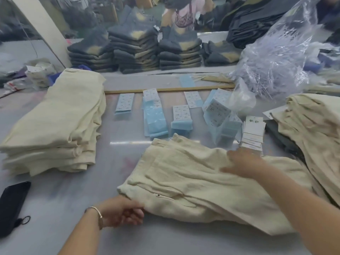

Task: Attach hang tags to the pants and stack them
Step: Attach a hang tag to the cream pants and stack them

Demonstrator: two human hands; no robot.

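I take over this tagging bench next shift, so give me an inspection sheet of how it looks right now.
Surface: grey table, glossy.
Job's things: cream pants spread in front; folded stack at left; another pile at right; white hang tags; blue label sheets in rows.
Clutter: black phone; clear plastic bag.
Grippers: left hand grips the pants' near edge; right hand lies flat on them.
Cables: nothing seen.
Surroundings: dark folded garments stacked behind.
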